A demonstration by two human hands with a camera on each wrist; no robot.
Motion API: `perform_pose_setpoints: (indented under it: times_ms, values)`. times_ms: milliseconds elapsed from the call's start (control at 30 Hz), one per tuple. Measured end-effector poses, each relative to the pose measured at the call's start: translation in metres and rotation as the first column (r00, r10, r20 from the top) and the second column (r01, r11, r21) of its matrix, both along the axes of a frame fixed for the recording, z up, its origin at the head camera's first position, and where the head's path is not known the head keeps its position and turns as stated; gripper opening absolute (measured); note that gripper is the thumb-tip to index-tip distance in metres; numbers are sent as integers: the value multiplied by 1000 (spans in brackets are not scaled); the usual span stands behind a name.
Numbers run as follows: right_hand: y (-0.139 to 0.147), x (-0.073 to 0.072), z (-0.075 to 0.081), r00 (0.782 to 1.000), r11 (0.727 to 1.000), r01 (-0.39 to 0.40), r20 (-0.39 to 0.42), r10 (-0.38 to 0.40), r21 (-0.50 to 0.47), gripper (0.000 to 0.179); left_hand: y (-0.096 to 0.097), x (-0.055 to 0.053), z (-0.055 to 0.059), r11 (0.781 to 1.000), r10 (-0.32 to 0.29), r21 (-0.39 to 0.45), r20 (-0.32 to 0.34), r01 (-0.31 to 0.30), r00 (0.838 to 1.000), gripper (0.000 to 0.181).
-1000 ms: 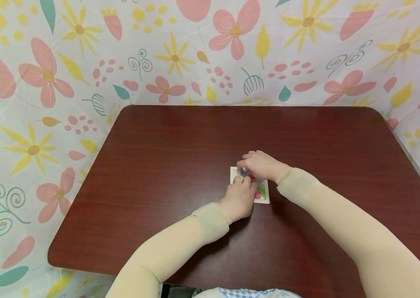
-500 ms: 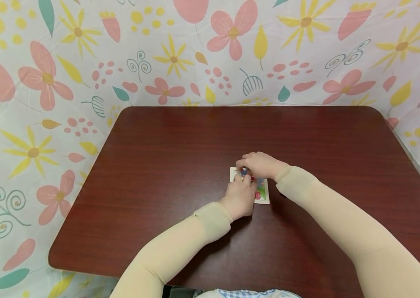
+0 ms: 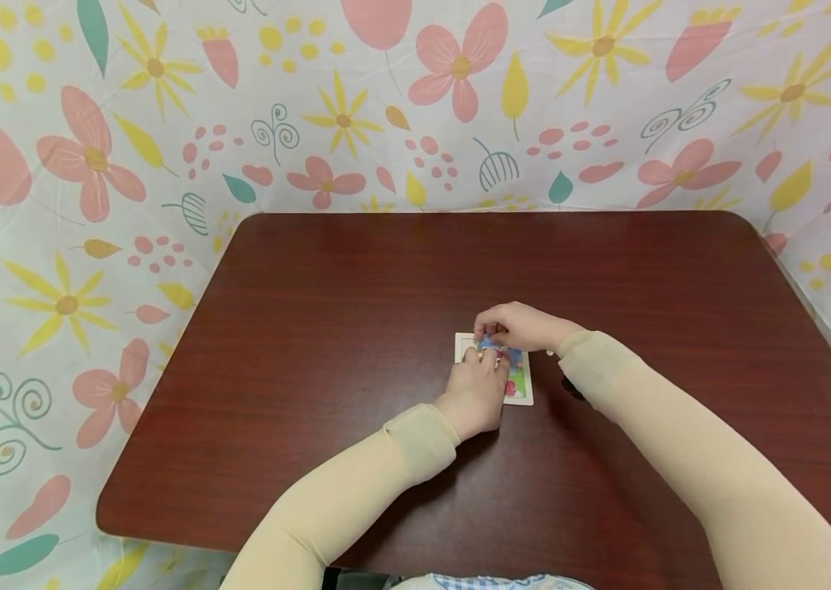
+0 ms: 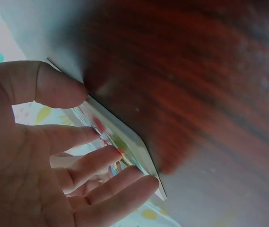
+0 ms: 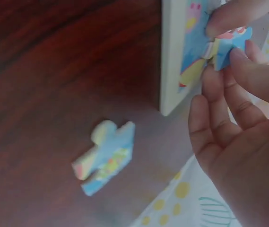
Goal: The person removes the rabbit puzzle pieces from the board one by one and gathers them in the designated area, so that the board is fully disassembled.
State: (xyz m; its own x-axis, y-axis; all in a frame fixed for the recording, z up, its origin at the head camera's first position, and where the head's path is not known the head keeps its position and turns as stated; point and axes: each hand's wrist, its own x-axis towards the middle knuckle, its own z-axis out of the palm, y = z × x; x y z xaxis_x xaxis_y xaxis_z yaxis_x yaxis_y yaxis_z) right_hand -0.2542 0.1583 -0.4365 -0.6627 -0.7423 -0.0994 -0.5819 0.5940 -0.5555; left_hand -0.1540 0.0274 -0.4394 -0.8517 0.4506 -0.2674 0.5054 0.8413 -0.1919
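Observation:
A small jigsaw puzzle board (image 3: 521,385) with a pale frame and a colourful picture lies on the table, partly covered by both hands. My left hand (image 3: 474,393) rests on its near left part; in the left wrist view the fingertips (image 4: 151,183) touch the picture and the thumb (image 4: 61,87) lies at the board's edge. At the far side, my right hand (image 3: 522,326) pinches a blue puzzle piece (image 5: 225,51) between thumb and finger, right at the board's picture. Whether that piece is seated cannot be told.
A loose blue and yellow puzzle piece (image 5: 108,158) lies on the table beside the board, mostly hidden under the right wrist in the head view. The dark red-brown table (image 3: 327,311) has rounded corners. Flower-patterned cloth (image 3: 386,98) hangs behind it and at both sides.
My right hand has shifted slightly to the right and its fingers have changed position, showing more of the blue picture beneath. The left hand and the board stay in place.

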Motion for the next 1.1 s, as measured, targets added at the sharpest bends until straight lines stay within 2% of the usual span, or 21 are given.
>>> perform_pose_setpoints:
  times_ms: [333, 767, 900, 1100]
  values:
    - [5, 0, -1, 989, 990, 141, 42, -141, -16, 8, -3, 1, -1, 999, -15, 35, -25, 16, 1000, 74]
    - [10, 4, 10, 971, 974, 227, 84, -224, -23, 8, -2, -2, 2, 999, -4, 39, 18, 3, 1000, 79]
    - [17, 5, 18, 971, 972, 233, 71, -230, -32, 9, -4, -4, 3, 999, 0, 35, 34, -1, 999, 79]
    - [30, 6, 26, 969, 970, 243, 51, -243, 4, 10, -4, -3, 5, 999, -10, 34, 23, 10, 1000, 71]
